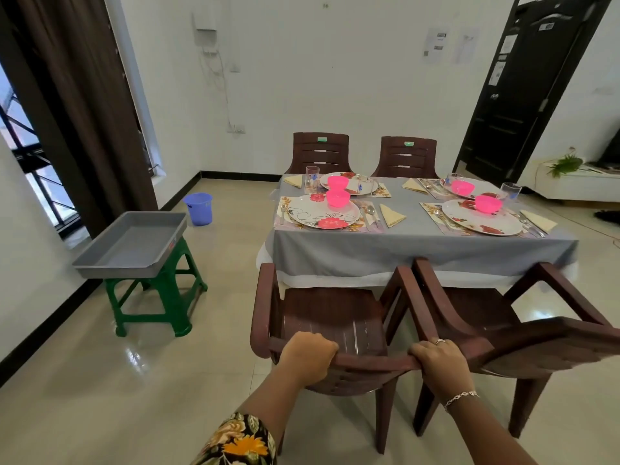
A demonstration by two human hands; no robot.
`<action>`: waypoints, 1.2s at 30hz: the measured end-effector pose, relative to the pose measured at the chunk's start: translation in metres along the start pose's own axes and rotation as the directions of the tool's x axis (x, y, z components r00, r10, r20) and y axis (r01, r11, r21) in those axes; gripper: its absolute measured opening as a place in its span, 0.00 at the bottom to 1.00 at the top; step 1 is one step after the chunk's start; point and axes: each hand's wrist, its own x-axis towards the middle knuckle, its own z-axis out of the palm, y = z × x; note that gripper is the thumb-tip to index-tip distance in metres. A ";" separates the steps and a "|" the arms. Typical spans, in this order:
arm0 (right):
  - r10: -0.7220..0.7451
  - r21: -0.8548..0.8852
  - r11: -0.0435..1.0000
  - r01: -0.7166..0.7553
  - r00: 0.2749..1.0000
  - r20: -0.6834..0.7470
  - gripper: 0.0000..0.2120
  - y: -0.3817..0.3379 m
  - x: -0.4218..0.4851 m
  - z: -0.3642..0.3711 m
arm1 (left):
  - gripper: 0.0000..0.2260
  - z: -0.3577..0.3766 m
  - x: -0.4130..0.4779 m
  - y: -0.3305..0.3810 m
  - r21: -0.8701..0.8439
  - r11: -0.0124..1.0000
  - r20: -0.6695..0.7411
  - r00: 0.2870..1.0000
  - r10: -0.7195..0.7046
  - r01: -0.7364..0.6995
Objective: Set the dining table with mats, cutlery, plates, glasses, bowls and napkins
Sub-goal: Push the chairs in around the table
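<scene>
The dining table (419, 250) under a grey cloth carries several place settings. Each has a floral mat, a flowered plate (323, 214) and a pink bowl (338, 198). Folded napkins (392, 214), cutlery (370, 213) and glasses (312, 177) lie beside the plates. A brown plastic chair (332, 317) stands at the near left of the table, its seat facing the table. My left hand (307, 359) and my right hand (437, 364) both grip the top edge of its backrest.
A second brown chair (496, 310) stands right beside the held one, and two more (320, 152) sit at the far side. A grey tray (132, 245) rests on a green stool (151, 297) at left. A blue bucket (198, 209) stands near the wall.
</scene>
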 end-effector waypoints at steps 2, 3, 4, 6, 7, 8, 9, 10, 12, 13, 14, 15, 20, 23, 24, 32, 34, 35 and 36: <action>0.017 0.007 1.000 -0.018 1.000 0.025 0.13 0.001 0.005 0.002 | 0.12 -0.001 0.005 -0.003 0.007 1.000 0.000 1.000 -0.001 0.001; 0.016 0.014 1.000 -0.016 1.000 0.017 0.15 0.002 0.008 0.005 | 0.12 -0.001 0.007 -0.004 0.013 1.000 -0.001 1.000 -0.001 0.001; 0.031 0.012 0.999 -0.032 0.999 0.023 0.16 0.002 0.010 0.004 | 0.12 -0.001 0.008 -0.006 0.017 1.000 -0.001 1.000 0.000 0.000; 0.032 0.014 0.999 -0.033 0.999 0.038 0.17 0.002 0.013 0.004 | 0.12 -0.001 0.012 -0.009 0.022 1.000 -0.002 1.000 0.006 -0.006; 0.032 0.021 0.999 -0.033 0.999 0.043 0.18 0.003 0.015 0.006 | 0.12 -0.001 0.014 -0.011 0.025 1.000 -0.004 1.000 0.010 -0.010; 0.043 0.025 0.999 -0.045 0.997 0.059 0.19 0.004 0.017 0.006 | 0.12 -0.001 0.016 -0.012 0.028 1.000 -0.004 1.000 0.013 -0.013; 0.047 0.032 0.998 -0.049 0.997 0.065 0.20 0.004 0.019 0.008 | 0.12 -0.001 0.018 -0.014 0.030 0.999 -0.005 1.000 0.016 -0.016; 0.052 0.037 0.998 -0.054 0.996 0.071 0.21 0.005 0.020 0.008 | 0.12 -0.001 0.020 -0.015 0.031 0.999 -0.005 1.000 0.018 -0.018; 0.047 0.036 0.998 -0.050 0.997 0.064 0.21 0.006 0.024 0.011 | 0.11 -0.001 0.023 -0.018 0.027 0.999 -0.007 1.000 0.023 -0.023; 0.046 0.032 0.998 -0.048 0.997 0.061 0.21 0.006 0.026 0.012 | 0.11 -0.001 0.025 -0.020 0.025 0.999 -0.009 1.000 0.026 -0.026; 0.046 0.029 0.998 -0.048 0.997 0.057 0.22 0.006 0.028 0.012 | 0.11 0.000 0.027 -0.021 0.024 0.999 -0.009 1.000 0.029 -0.029; 0.044 0.027 0.999 -0.046 0.998 0.049 0.22 0.007 0.030 0.014 | 0.11 0.000 0.029 -0.023 0.024 0.999 -0.008 0.999 0.031 -0.031; 0.052 0.027 0.998 -0.053 0.998 0.036 0.21 0.008 0.040 0.022 | 0.10 -0.002 0.038 -0.033 0.017 0.999 -0.008 0.999 0.044 -0.043; 0.042 0.033 0.999 -0.043 0.999 0.021 0.21 0.010 0.044 0.027 | 0.10 -0.003 0.042 -0.038 0.016 0.999 -0.009 0.999 0.045 -0.045; 0.039 0.034 0.999 -0.040 0.999 0.015 0.20 0.010 0.045 0.027 | 0.10 -0.003 0.042 -0.038 0.019 0.999 -0.009 0.999 0.047 -0.047; 0.044 0.020 0.999 -0.044 0.999 0.018 0.21 0.007 0.046 0.021 | 0.10 -0.008 0.040 -0.036 0.011 0.999 0.018 0.999 0.034 -0.034; 0.056 0.026 0.998 -0.057 0.998 0.037 0.20 0.006 0.045 0.024 | 0.10 -0.010 0.039 -0.036 0.018 0.999 0.025 0.999 0.042 -0.043; 0.063 0.034 0.997 -0.065 0.997 0.052 0.20 0.007 0.044 0.025 | 0.10 -0.010 0.039 -0.036 0.012 0.999 0.023 0.999 0.037 -0.038; 0.076 0.035 0.996 -0.078 0.996 0.056 0.20 0.007 0.043 0.026 | 0.10 -0.010 0.039 -0.036 0.004 0.999 0.023 0.999 0.032 -0.032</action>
